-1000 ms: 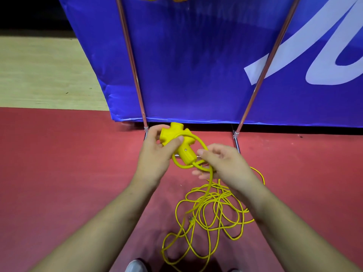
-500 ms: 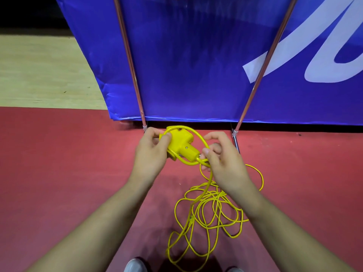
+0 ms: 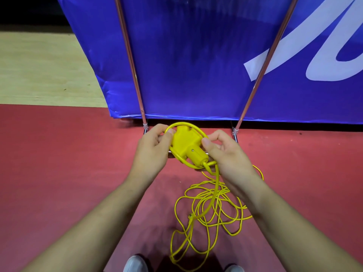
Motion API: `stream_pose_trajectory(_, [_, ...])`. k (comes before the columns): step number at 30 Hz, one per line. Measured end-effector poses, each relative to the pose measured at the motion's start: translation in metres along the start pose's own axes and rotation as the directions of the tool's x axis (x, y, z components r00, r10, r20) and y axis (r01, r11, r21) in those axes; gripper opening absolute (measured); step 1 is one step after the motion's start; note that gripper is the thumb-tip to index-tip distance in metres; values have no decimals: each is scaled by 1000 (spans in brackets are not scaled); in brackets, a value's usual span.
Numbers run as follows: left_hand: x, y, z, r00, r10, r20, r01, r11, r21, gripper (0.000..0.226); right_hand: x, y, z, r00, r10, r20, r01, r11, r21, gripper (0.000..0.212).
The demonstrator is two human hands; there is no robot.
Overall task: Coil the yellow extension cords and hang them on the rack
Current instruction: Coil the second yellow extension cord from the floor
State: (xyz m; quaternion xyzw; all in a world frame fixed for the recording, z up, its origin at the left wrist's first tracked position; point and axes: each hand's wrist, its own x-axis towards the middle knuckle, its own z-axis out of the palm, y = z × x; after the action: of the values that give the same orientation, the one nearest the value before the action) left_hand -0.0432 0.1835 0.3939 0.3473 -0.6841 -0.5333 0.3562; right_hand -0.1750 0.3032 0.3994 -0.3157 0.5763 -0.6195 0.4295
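Observation:
A yellow extension cord lies in a loose tangle (image 3: 208, 209) on the red floor below my hands. Its chunky yellow socket head (image 3: 186, 147) is held up between both hands, with one loop of cord (image 3: 188, 125) wrapped around it. My left hand (image 3: 155, 148) pinches the loop and the head's left side. My right hand (image 3: 225, 154) grips the loop at the right and the cord where it leaves the head. The rack's two metal legs (image 3: 135, 75) rise just beyond my hands; its top is out of view.
A blue banner (image 3: 196, 55) with white lettering stands right behind the rack legs, the right leg (image 3: 261, 75) slanting across it. Pale wooden floor (image 3: 45, 71) lies at the far left. My shoe tips (image 3: 135, 264) show at the bottom edge.
Both hands have lifted the socket head slightly and widened the loop around it. My right hand moved up from below the head to its right side.

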Motion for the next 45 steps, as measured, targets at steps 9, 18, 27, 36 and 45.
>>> stream_pose_trajectory(9, [1,-3,8,901,-368,230,433,739,-516,30,4,1,-2,942,337,7,-324,900,291,16])
stream_pose_trajectory(18, [-12,-5,18,721,-448,529,670,644,-368,51,7,4,3,982,170,-86,-157,978,137,9])
stream_pose_trajectory(27, [5,-19,14,812,-526,253,548,538,-640,38,11,6,-12,864,399,-306,-240,862,447,13])
stream_pose_trajectory(36, [10,-13,-5,876,-420,238,482,791,-377,46,20,14,-34,821,378,-428,-257,914,314,14])
stream_pose_trajectory(45, [3,-23,4,896,-398,194,443,818,-368,27,8,35,9,977,-49,210,158,823,-545,31])
